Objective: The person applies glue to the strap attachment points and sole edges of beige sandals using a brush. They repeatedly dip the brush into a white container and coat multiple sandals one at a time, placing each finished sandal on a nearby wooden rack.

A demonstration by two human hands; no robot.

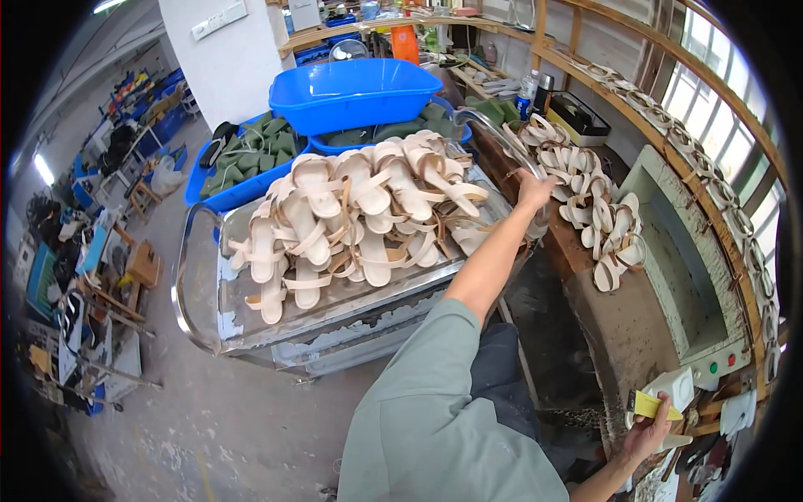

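Observation:
My left hand (534, 191) reaches across to the right end of a metal cart (196, 276), fingers closed round its rail. Beige strappy sandals (368, 197) lie heaped on the cart top, left of that hand. More pale sandals (598, 205) are piled on the brown bench just to its right. At the lower right, my right hand (651, 431) pinches a flat yellow tool (657, 407) with a dark edge; its exact kind is unclear. Close behind the tool is a white plastic container (682, 389), partly hidden.
Blue tubs (355, 92) stand behind the cart, some holding green pieces (263, 146). A green machine housing (682, 251) with red and green buttons borders the bench on the right. Sandals line a wooden shelf (711, 159) by the window. Stools and clutter stand far left.

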